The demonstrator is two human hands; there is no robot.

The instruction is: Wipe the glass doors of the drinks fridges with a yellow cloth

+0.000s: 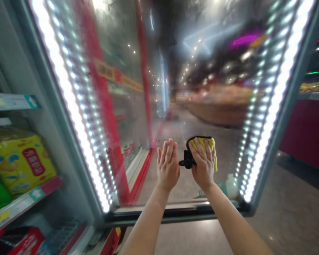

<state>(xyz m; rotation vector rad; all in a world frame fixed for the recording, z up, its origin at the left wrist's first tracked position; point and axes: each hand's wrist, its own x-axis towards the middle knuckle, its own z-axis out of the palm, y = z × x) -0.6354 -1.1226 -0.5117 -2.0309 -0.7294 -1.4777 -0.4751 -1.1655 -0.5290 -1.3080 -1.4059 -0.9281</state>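
Observation:
In front of me is the glass door [172, 124] of a lit cabinet, framed in grey. My left hand [168, 166] is spread flat toward the glass with its fingers pointing up, holding nothing. Just to its right, my right hand [204, 163] presses a yellow cloth [210, 141] with black edging against the glass. A black strap with a small loop [186, 161] hangs from the cloth's left side, between my hands.
Bright LED strips [69, 99] line both sides of the door. Shelves at left hold yellow packages [23, 163] behind price labels [13, 101]. A maroon counter [305, 131] stands at right. Red-framed cabinets and blurred lights show through or on the glass.

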